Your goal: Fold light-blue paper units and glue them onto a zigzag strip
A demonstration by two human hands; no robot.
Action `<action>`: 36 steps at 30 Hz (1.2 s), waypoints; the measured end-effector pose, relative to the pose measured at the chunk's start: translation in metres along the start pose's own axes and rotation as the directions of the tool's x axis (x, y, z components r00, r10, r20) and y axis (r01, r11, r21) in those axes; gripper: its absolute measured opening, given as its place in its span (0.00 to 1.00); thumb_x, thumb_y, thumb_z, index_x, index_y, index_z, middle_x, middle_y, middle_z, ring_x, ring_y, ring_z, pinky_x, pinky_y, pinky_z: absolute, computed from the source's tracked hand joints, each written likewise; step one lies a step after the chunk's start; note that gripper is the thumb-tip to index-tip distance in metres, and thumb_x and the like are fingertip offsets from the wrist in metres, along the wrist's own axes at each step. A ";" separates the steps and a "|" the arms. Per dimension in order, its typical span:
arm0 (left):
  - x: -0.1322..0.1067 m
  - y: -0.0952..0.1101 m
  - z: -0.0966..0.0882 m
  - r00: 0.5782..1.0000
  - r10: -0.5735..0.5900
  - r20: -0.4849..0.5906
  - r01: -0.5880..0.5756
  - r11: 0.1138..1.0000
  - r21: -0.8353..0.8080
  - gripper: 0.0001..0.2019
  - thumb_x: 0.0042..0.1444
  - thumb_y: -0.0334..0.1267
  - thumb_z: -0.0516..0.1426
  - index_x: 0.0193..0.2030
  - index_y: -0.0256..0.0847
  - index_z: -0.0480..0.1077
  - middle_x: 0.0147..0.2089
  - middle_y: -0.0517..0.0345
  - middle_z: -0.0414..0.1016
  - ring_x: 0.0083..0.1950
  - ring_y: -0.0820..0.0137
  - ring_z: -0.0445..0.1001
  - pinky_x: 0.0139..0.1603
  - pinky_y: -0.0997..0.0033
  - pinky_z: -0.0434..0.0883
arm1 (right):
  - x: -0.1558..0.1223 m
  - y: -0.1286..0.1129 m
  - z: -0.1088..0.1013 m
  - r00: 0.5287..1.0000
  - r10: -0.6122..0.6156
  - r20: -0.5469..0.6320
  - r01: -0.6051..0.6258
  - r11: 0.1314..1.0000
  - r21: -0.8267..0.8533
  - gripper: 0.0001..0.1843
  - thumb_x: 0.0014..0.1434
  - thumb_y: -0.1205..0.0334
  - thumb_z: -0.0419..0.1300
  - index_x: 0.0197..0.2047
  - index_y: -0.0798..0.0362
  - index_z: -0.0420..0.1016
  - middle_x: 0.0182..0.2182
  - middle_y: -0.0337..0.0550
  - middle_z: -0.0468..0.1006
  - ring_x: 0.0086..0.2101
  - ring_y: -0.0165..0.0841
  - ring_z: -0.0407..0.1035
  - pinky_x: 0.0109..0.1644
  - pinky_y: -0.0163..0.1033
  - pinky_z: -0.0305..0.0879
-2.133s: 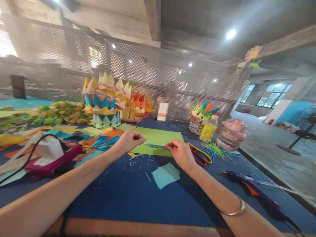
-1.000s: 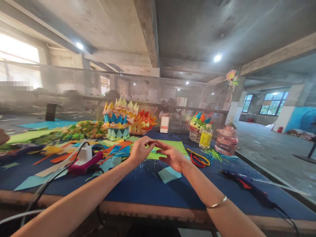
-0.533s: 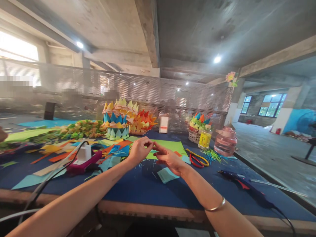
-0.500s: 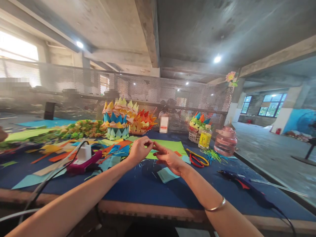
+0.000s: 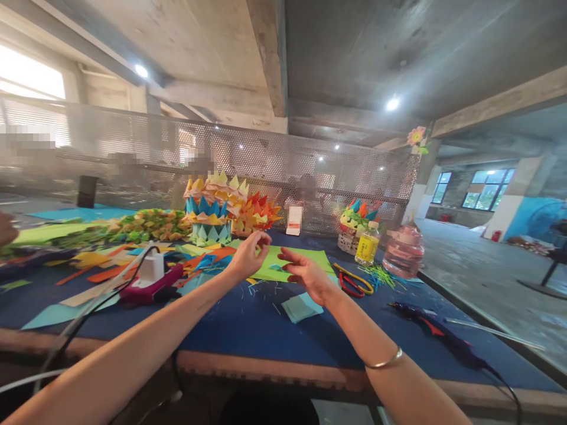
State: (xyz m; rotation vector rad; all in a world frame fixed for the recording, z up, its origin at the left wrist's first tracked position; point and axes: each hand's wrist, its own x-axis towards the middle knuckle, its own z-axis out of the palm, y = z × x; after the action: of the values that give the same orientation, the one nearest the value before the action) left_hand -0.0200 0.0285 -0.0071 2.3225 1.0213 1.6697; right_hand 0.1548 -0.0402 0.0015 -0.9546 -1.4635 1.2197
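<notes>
My left hand [image 5: 250, 256] is raised over the left edge of a green paper sheet [image 5: 316, 260]. Its fingers curl in toward the thumb; anything between the tips is too small or hidden to make out. My right hand [image 5: 308, 275] hovers to the right with its fingers spread and holds nothing I can see. A gap separates the two hands. On the green sheet, a small light-blue paper piece [image 5: 275, 267] shows between them. Below my right hand lies a stack of light-blue paper squares [image 5: 302, 307] on the dark blue tabletop [image 5: 248, 336].
Scissors [image 5: 354, 281] and a hot glue gun [image 5: 434, 330] lie right. Behind them stand a yellow-labelled bottle [image 5: 367, 247] and a pink bottle [image 5: 403, 252]. Folded-paper baskets [image 5: 212, 212] stand at back left. A magenta power strip [image 5: 153, 284] with cables and paper scraps occupies the left.
My hands, whose fingertips met before, have moved apart. The left has shifted slightly left and up, and the fingers of the right have spread.
</notes>
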 end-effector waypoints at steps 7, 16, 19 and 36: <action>-0.008 0.021 0.006 0.998 0.063 0.026 -0.060 0.993 -0.101 0.04 0.54 0.34 0.55 0.33 0.40 0.71 0.31 0.57 0.75 0.36 0.69 0.73 0.41 0.71 0.69 | -0.002 0.000 0.007 0.997 -0.023 0.073 0.026 0.999 -0.041 0.23 0.48 0.68 0.59 0.48 0.41 0.75 0.53 0.37 0.70 0.40 0.32 0.66 0.36 0.34 0.62; -0.003 -0.003 0.011 0.998 -0.063 0.028 0.065 0.992 -0.111 0.05 0.50 0.34 0.55 0.30 0.39 0.72 0.27 0.59 0.76 0.30 0.70 0.74 0.34 0.73 0.69 | -0.005 0.000 0.009 0.992 -0.051 0.117 0.070 0.984 -0.165 0.23 0.51 0.66 0.56 0.51 0.43 0.73 0.50 0.40 0.72 0.42 0.32 0.66 0.38 0.34 0.63; -0.002 -0.013 0.010 0.995 -0.097 0.022 0.099 0.991 -0.095 0.06 0.47 0.32 0.53 0.30 0.38 0.71 0.25 0.60 0.75 0.28 0.71 0.72 0.31 0.74 0.68 | -0.001 -0.003 0.007 0.990 -0.097 0.104 0.124 0.946 -0.300 0.20 0.55 0.64 0.53 0.50 0.47 0.73 0.44 0.41 0.75 0.40 0.32 0.67 0.39 0.35 0.62; -0.011 0.008 0.007 0.962 0.018 0.271 -0.005 0.999 -0.049 0.07 0.46 0.33 0.52 0.26 0.39 0.72 0.25 0.59 0.75 0.29 0.70 0.72 0.32 0.75 0.67 | -0.007 -0.015 -0.049 0.938 0.198 0.284 0.154 0.495 -0.855 0.16 0.34 0.62 0.70 0.32 0.49 0.80 0.32 0.41 0.77 0.34 0.36 0.68 0.35 0.35 0.60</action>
State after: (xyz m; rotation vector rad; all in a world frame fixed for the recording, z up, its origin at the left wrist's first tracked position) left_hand -0.0119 0.0184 -0.0148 2.4411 0.9030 1.3131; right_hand 0.2040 -0.0388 0.0159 -1.4626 -2.4822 0.5821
